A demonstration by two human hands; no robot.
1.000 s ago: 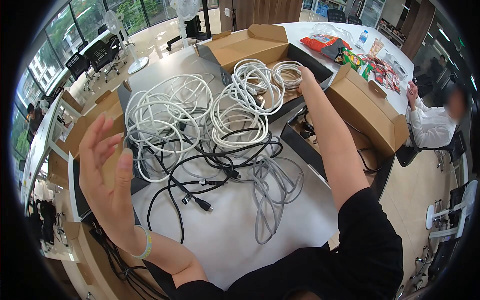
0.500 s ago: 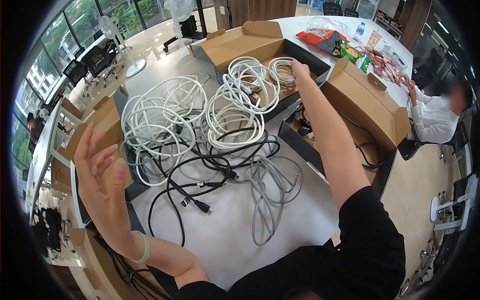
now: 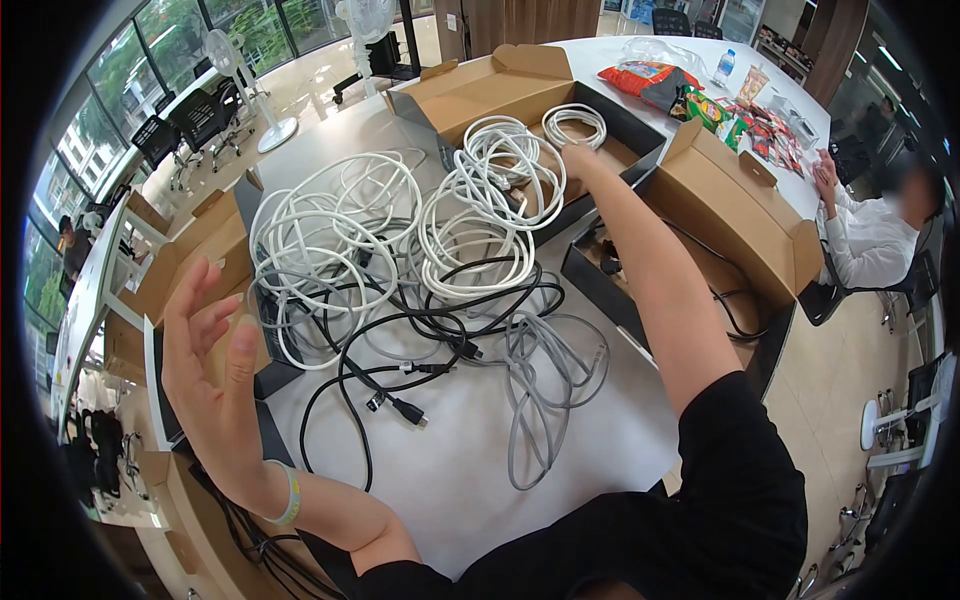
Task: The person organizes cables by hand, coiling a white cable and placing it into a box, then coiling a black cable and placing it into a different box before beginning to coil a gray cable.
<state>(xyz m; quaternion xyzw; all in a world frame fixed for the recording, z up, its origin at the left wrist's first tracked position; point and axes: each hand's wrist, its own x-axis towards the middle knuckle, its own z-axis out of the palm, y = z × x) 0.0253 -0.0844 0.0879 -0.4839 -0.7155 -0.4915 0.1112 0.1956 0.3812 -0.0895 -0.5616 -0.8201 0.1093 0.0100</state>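
Observation:
My left hand (image 3: 215, 385) is raised over the left side of the table, empty, with its fingers spread. My right hand (image 3: 580, 163) reaches into the far cardboard box (image 3: 630, 110), beside the loops of a white cable bundle (image 3: 490, 165); its fingers are mostly hidden. Just beyond it, a small white cable coil (image 3: 575, 125) lies in the same box. Larger loose loops of white cable (image 3: 330, 230) spread over the table's middle left. Black cables (image 3: 400, 410) with plugs and a grey cable (image 3: 535, 400) lie nearer to me.
An open box (image 3: 740, 220) on the right holds black cable. More open cardboard boxes (image 3: 205, 245) stand along the left, one near me with black cables (image 3: 260, 545). Snack bags (image 3: 650, 82) and a water bottle (image 3: 724, 66) are at the far right, where a person (image 3: 870, 235) sits.
My right hand has drawn back from the small white coil, left and toward me, to the white bundle's edge. The coil stays in the far box. My left hand is nearly still.

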